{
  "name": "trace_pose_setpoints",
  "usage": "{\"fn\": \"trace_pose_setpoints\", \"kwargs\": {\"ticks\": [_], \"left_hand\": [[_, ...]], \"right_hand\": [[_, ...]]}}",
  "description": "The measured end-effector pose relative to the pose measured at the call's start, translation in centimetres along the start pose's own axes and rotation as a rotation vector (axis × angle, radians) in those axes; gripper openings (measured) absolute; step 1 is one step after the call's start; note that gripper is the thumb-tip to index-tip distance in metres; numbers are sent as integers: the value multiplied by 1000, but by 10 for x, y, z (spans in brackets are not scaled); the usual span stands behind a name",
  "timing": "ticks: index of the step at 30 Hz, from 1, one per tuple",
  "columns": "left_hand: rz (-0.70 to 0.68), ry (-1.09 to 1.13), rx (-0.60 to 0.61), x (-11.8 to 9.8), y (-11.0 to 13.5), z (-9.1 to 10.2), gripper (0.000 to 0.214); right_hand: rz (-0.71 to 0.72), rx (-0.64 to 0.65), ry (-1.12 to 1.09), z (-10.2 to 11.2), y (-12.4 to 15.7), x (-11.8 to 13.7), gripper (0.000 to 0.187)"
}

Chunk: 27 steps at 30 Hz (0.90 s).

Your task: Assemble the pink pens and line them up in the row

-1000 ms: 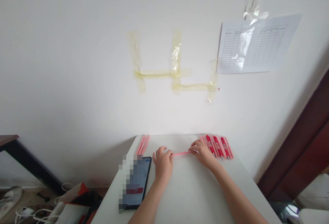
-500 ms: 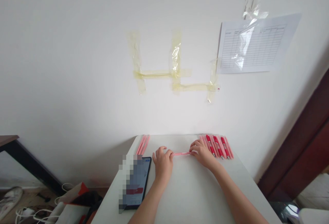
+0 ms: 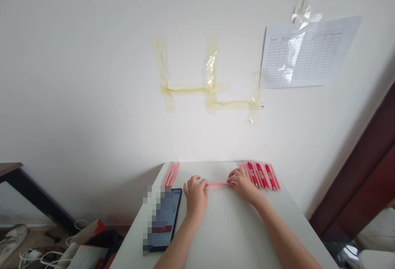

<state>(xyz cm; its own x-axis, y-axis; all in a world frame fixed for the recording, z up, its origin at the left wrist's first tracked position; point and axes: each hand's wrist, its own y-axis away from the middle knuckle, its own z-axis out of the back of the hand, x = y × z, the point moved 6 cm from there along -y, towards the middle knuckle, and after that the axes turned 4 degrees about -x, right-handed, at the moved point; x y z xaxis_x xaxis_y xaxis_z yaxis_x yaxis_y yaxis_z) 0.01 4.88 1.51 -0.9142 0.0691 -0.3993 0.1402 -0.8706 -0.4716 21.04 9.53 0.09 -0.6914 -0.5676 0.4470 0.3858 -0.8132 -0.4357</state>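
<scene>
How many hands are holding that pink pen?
2. The left hand pinches one end of the pink pen; the right hand grips the other end, beside a row of pens on the white table. No other hands show.

My table [image 3: 228, 228] stands against the wall; on it a pen [image 3: 217, 185] lies crosswise near the far edge, my left hand [image 3: 195, 197] pinching its left end, my right hand [image 3: 243, 184] its right end; just right of my right hand, a row of pens [image 3: 262, 176] lies at the far right corner; a small bunch of pens [image 3: 171, 173] lies at the far left corner; a phone [image 3: 163, 219] lies before that bunch, left of my left hand; above, tape strips [image 3: 212, 90] cling to the wall, a sheet [image 3: 305, 54] to their right.
</scene>
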Motion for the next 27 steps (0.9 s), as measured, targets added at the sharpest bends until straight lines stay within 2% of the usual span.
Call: {"fn": "trace_pose_setpoints", "kwargs": {"ticks": [8, 15, 27], "left_hand": [[14, -48, 6, 0, -1, 1, 24], [5, -13, 14, 0, -1, 1, 18], [3, -49, -7, 1, -1, -1, 23]], "right_hand": [[-4, -16, -13, 3, 0, 1, 17], [-18, -1, 10, 4, 0, 3, 23], [6, -29, -17, 4, 0, 1, 14]]}}
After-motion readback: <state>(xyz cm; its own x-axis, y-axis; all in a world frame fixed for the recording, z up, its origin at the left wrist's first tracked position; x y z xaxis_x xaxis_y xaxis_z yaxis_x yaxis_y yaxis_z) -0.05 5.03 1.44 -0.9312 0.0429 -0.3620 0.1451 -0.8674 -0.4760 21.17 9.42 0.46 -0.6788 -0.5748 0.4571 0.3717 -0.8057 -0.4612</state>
